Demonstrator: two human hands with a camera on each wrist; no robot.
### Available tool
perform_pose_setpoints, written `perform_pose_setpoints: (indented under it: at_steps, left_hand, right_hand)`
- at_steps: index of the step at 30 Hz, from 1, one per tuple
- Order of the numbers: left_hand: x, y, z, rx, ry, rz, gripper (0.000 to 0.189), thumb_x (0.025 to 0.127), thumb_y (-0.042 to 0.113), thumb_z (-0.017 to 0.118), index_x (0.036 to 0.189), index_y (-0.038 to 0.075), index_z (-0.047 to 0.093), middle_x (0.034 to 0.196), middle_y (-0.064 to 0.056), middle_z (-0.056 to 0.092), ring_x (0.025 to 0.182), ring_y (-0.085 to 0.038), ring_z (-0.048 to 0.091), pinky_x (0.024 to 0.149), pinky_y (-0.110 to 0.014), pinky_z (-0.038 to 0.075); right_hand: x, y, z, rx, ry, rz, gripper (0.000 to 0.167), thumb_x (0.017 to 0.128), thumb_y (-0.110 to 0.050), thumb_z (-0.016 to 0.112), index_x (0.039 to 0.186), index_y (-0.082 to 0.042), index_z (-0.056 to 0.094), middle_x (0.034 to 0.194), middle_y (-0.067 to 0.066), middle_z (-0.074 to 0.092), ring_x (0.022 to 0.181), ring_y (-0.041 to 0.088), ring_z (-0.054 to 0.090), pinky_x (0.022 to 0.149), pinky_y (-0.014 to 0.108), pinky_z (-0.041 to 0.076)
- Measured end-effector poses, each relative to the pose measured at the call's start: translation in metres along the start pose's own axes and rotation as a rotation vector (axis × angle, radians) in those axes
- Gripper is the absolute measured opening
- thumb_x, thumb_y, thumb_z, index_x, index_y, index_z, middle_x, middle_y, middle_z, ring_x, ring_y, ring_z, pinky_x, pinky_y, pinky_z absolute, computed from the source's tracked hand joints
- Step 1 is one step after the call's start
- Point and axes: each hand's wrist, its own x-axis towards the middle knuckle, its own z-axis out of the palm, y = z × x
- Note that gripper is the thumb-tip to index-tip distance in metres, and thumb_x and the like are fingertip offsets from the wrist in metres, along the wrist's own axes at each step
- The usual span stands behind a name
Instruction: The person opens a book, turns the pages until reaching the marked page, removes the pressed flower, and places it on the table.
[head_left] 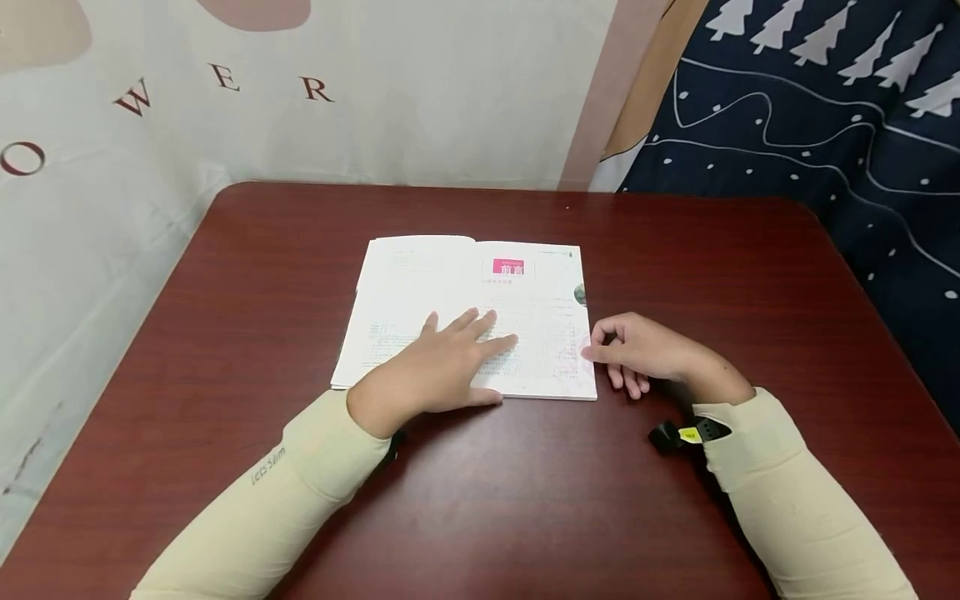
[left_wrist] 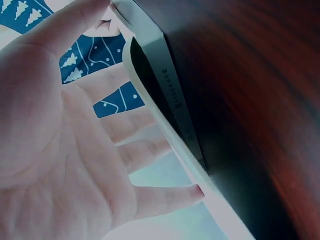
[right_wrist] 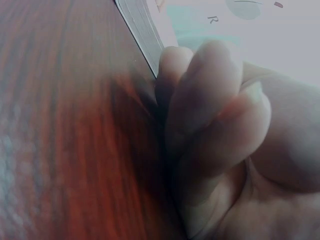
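An open book [head_left: 536, 325] with white printed pages lies on the table, a pink heading block on its right page. My left hand [head_left: 442, 362] rests across the lower middle of the pages, fingers spread and straight. In the left wrist view its fingertips [left_wrist: 197, 192] meet the book, whose lower edge [left_wrist: 185, 150] shows a dark gap under the page. At the book's right edge my right hand [head_left: 645, 354] pinches the page margin between thumb and curled index finger, the other fingers bent below. From the right wrist, curled fingers [right_wrist: 215, 100] hide the pinch; the page stack [right_wrist: 142, 32] stands behind them.
The dark red-brown wooden table [head_left: 487, 508] extends around the book on all sides. A pale curtain with letters [head_left: 450, 100] hangs behind it, and a navy cloth with white trees [head_left: 810, 150] hangs at the right. A black wrist device [head_left: 667, 437] sits under the right sleeve.
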Motion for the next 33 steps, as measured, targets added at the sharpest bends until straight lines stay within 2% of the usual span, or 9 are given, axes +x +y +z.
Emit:
perform_pose_setpoints:
  at_steps: [10,14,21,33]
  left_hand:
    - [-0.0010,-0.0025,-0.0021,-0.022,-0.001,-0.003,0.071,0.090,0.049,0.070,0.153,0.032,0.042,0.165,-0.010,0.027,0.154,-0.033,0.023,0.114,-0.072,0.021]
    - [-0.0010,-0.0036,-0.0032,-0.034,-0.004,0.000,0.069,0.091,0.048,0.069,0.152,0.033,0.042,0.165,-0.011,0.026,0.154,-0.033,0.022,0.114,-0.073,0.020]
    - [0.0006,-0.0040,-0.0060,-0.038,-0.013,0.011,0.066,0.092,0.048,0.068,0.152,0.035,0.043,0.166,-0.011,0.025,0.154,-0.033,0.023,0.114,-0.072,0.021]
    - [-0.0003,-0.0069,-0.0049,-0.052,-0.005,0.039,0.062,0.092,0.048,0.068,0.149,0.034,0.047,0.165,-0.009,0.027,0.154,-0.034,0.023,0.115,-0.072,0.021]
  right_hand:
    - [0.0008,-0.0019,0.0003,0.003,-0.001,0.012,0.029,0.100,-0.028,0.062,0.093,-0.001,0.056,0.056,0.009,0.062,0.037,0.016,0.054,0.038,0.028,0.046]
    - [0.0011,-0.0026,-0.0008,0.017,0.002,0.013,0.033,0.103,-0.030,0.056,0.091,0.001,0.056,0.057,0.010,0.062,0.036,0.016,0.054,0.037,0.028,0.046]
    - [0.0009,-0.0013,-0.0026,0.086,-0.027,0.024,0.030,0.107,-0.022,0.042,0.095,0.005,0.050,0.059,0.010,0.061,0.037,0.016,0.055,0.037,0.026,0.044]
    - [0.0001,0.0011,-0.0008,0.118,-0.039,0.026,0.029,0.107,-0.019,0.037,0.096,0.005,0.050,0.060,0.010,0.061,0.037,0.016,0.056,0.037,0.026,0.044]
